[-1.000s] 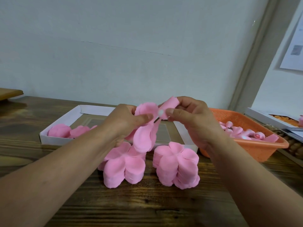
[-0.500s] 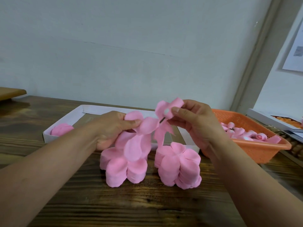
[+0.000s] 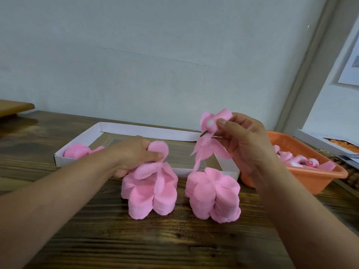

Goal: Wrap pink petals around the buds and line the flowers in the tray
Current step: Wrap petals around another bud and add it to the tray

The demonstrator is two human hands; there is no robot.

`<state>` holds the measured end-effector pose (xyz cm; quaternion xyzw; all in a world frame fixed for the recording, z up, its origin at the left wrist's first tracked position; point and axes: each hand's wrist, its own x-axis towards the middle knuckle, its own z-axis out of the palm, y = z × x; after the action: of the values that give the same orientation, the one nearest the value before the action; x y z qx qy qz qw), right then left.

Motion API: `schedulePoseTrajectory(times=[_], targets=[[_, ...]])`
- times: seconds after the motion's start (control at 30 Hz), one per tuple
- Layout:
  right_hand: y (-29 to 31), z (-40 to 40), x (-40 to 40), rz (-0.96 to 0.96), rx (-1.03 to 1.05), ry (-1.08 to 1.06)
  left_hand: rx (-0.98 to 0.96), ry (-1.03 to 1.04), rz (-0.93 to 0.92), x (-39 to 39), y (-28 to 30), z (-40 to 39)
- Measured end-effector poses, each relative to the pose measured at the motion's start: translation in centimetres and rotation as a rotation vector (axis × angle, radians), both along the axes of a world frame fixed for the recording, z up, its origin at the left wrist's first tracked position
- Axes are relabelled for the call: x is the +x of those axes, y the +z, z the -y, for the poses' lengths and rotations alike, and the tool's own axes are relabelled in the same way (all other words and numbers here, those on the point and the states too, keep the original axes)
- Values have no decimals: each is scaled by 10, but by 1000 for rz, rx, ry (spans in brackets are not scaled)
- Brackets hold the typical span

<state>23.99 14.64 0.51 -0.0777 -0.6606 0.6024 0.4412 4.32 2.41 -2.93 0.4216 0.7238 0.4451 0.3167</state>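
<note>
A pink petal sheet [image 3: 158,152] is pinched between thumb and fingers of the left hand [image 3: 134,154] at the top of the left stack of petal sheets [image 3: 149,191], which stands on the wooden table [image 3: 174,245] just in front of the tray's near edge. The sheet's lower lobes are seen touching the top of that stack. A second stack of petal sheets [image 3: 212,195] stands just beside the first, to its right, near the tray's near right corner.

The right hand [image 3: 246,140] is raised above the table, over the tray's right end, and a bud with petals [image 3: 210,125] threaded on it is gripped between its thumb and fingers; a short dark stem appears to protrude beneath the petals, though it is too small to be certain. Loose petal lobes hang below the grip, above the right stack.

The white tray [image 3: 139,131] lies farther back on the table, and finished pink flowers [image 3: 76,152] are lined in its left end. An orange basket [image 3: 314,177] holding more pink pieces is set at the table's right edge, just beside the tray.
</note>
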Motion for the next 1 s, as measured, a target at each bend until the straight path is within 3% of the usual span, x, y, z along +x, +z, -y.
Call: schedulePoseTrajectory(times=[0.07,0.13,0.17,0.27,0.3,0.53,0.6,0.63,0.67,0.73,0.8,0.9,1.0], targets=[[1,-1,2,6,7,-12,74,-122,271,6,8,4],[2,-1,2,10,0,-25,49,-144,242,8,10,4],[2,-1,2,9,-6,-29,-3,-119,97,6,9,2],[3,2,3,27,15,-21,-201,-71,-567,-3,2,-3],[3,2,3,29,26,-20,-204,-86,-658,-6,-1,-4],[-1,4,1,50,16,-48,-238,-106,-804,-12,-6,-5],[-1,4,0,61,22,-59,-110,3,-910,-7,0,-2],[-2,5,-1,69,34,-70,57,61,-860,1,4,0],[-1,5,-2,81,51,-81,209,77,-689,10,9,2],[-1,7,-4,100,92,-98,323,12,-163,30,17,3],[0,11,-6,109,128,-80,197,-107,177,44,18,1],[3,14,-7,98,129,-27,78,-329,332,53,5,-3],[9,17,-5,38,-3,112,91,-344,641,56,-7,-7]])
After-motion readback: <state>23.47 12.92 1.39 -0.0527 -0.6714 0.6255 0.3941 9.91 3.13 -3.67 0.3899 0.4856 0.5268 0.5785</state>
